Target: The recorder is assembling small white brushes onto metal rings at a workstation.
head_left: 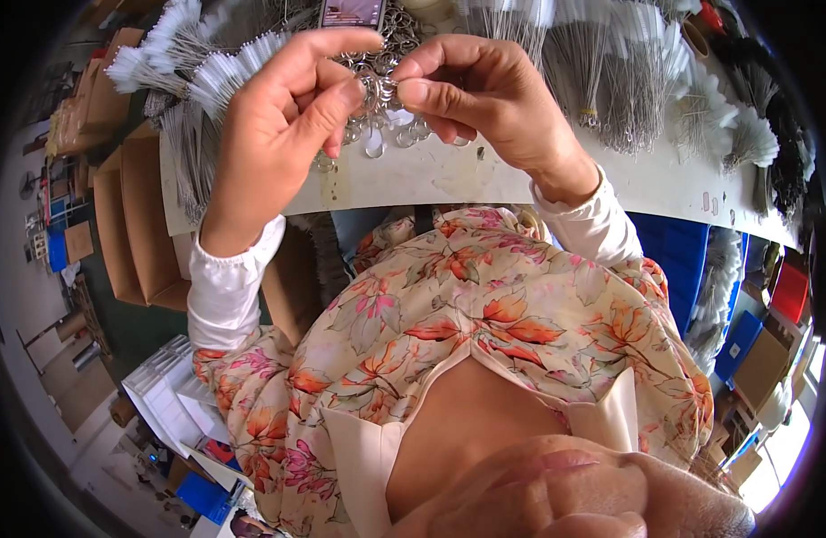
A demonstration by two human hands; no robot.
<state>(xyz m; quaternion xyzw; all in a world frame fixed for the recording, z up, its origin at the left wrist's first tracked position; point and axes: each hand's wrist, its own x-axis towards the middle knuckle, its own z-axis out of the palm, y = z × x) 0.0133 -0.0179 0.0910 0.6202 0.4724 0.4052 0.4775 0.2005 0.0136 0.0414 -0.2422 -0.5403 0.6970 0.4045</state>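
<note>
Over the work table point(467, 182), my left hand point(283, 130) and my right hand point(493, 94) face each other, fingertips almost meeting. A small bunch of shiny metal rings point(377, 92) is between them. The thumb of my left hand presses toward its bent fingers at the bunch, while the index finger stretches out above. Thumb and index finger of my right hand pinch the other side of the rings. Exactly which ring each hand grips is too small to tell. Behind the fingers lies a heap of loose metal rings point(400, 34), partly hidden by my hands.
Bundles of wire-handled brushes with white bristles point(601, 76) cover the table's far right; more brushes point(193, 85) lie at the left. A phone point(353, 13) with a lit screen stands at the back. Open cardboard boxes point(126, 224) are left of the table, a blue bin point(668, 260) below its right side.
</note>
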